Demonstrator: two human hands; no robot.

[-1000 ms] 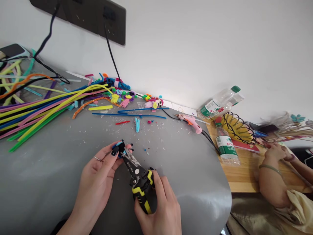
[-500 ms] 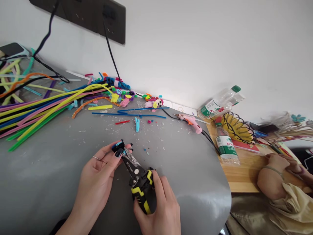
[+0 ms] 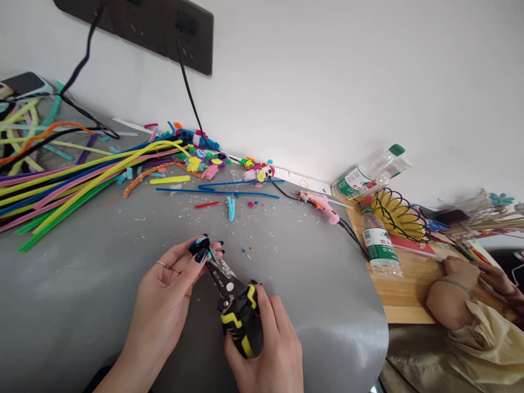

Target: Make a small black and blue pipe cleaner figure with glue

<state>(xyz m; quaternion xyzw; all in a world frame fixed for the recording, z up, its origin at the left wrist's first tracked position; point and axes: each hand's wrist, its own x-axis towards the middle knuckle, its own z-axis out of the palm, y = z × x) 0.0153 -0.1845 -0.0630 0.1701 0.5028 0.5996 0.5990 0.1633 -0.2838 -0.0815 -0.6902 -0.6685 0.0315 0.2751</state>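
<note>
Black-and-yellow pliers (image 3: 230,287) sit in the right hand (image 3: 273,333), its grip wrapped round their handles. At the pliers' tips, the left hand (image 3: 166,292) pinches a small black-and-blue piece (image 3: 197,246), perhaps between the blades; fingers partly hide it. Beyond the pliers, a folded light-blue stem (image 3: 231,209) lies on the grey surface (image 3: 323,278).
</note>
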